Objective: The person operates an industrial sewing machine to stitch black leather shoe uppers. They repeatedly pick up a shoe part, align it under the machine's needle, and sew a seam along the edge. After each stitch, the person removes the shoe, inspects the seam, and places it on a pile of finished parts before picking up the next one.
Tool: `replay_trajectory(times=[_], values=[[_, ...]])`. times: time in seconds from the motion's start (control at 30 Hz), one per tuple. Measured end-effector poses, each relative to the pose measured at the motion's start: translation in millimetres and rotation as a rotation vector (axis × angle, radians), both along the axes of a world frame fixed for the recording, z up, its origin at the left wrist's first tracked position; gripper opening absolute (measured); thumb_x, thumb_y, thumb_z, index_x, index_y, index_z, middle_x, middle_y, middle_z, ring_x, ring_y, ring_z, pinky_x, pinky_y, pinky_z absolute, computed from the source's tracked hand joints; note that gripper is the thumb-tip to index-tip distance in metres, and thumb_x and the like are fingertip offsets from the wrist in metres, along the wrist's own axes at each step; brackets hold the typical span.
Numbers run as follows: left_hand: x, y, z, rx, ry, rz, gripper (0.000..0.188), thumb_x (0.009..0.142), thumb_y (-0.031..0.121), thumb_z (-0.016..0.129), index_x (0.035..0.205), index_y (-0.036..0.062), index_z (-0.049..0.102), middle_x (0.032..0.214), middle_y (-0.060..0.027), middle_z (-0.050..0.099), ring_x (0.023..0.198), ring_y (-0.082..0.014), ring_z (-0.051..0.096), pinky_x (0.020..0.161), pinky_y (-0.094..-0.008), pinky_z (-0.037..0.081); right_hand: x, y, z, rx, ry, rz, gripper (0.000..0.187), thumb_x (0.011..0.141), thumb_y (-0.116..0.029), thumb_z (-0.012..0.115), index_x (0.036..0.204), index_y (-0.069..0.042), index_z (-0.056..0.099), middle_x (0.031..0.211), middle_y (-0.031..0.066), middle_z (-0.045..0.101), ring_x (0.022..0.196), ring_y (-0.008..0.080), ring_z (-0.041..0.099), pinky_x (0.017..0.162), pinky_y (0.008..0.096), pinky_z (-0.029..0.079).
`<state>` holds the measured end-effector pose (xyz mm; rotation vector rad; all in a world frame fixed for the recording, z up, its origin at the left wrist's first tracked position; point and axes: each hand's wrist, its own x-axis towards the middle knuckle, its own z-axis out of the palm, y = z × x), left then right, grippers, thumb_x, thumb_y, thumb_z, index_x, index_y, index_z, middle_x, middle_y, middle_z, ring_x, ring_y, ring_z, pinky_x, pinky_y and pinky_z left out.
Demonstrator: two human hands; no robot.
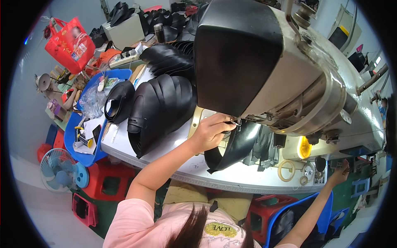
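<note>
My left hand (210,131) reaches under the black-fronted head of a sewing machine (240,53). Its thumb and fingers are pinched together close to the needle area; what they grip is too small to make out. Just beside the fingertips, a curved black leather-like piece (237,144) stands on the white table, bent into a loop under the machine. Far to the right, beyond the table's end, my right hand (340,173) is raised with the arm stretched out. Its fingers look bent, but they are too small to read.
Stacked black curved pieces (163,107) lie left of the machine, beside a black rounded piece (118,101). A blue tray (84,159) holds plastic and tools. Grey cloth strips (262,146) and a tape roll (286,170) lie right. Red stools (109,182) and a fan (60,175) stand below.
</note>
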<state>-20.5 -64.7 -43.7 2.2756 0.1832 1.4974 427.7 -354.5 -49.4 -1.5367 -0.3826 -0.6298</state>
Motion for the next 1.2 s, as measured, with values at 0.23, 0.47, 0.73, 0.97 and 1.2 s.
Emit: replay_trajectory(times=[0.23,0.47,0.73,0.97,1.2], values=[[7.3,2.1,-9.2,-0.035,-0.031,0.051,0.026,0.057,-0.016,0.054,0.076,0.0003,0.060,0.081,-0.0108,0.058,0.071,-0.0248,0.058,0.060,-0.0305,0.047,-90.9,19.5,33.5,-0.041,-0.116,0.092,0.022,0.087,-0.017,0.049,0.086,0.003,0.058,0.077,0.0048,0.060,0.048,0.0058,0.037,0.045,0.0210,0.031],[5.4,5.5,-3.2,0.130,0.046,0.168,0.025,0.056,-0.013,0.056,0.076,0.0009,0.060,0.083,-0.0099,0.058,0.074,-0.0261,0.055,0.061,-0.0326,0.046,-190.5,46.4,5.5,-0.413,-0.462,0.279,0.010,0.080,-0.002,0.050,0.084,0.002,0.059,0.066,0.0057,0.055,0.052,0.0128,0.050,0.051,0.0252,0.041],[-68.3,-43.1,15.4,-0.477,0.129,0.120,0.022,0.068,-0.010,0.056,0.088,-0.0005,0.059,0.086,-0.0117,0.059,0.077,-0.0212,0.057,0.066,-0.0294,0.046,-262.2,98.4,-6.2,-0.499,-0.010,1.054,0.036,0.074,-0.009,0.060,0.107,0.002,0.051,0.070,0.0060,0.052,0.061,0.0133,0.050,0.055,0.0238,0.041],[-94.1,-46.7,-22.2,-1.602,0.065,-0.189,0.018,0.074,0.002,0.061,0.091,0.0018,0.055,0.084,-0.0025,0.058,0.072,-0.0083,0.056,0.067,-0.0214,0.046,-334.6,140.9,-6.0,-0.557,-0.400,1.116,0.029,0.065,-0.009,0.071,0.085,0.000,0.052,0.075,0.0115,0.051,0.060,0.0265,0.055,0.050,0.0312,0.045],[-79.8,-54.4,-34.0,-1.577,-0.059,-0.285,0.024,0.075,-0.001,0.059,0.098,-0.0001,0.055,0.090,-0.0043,0.060,0.078,-0.0106,0.057,0.072,-0.0227,0.046,-346.5,158.5,-0.2,-0.609,-0.477,1.019,0.029,0.061,-0.007,0.074,0.078,-0.001,0.052,0.072,0.0094,0.050,0.054,0.0244,0.054,0.046,0.0306,0.044]])
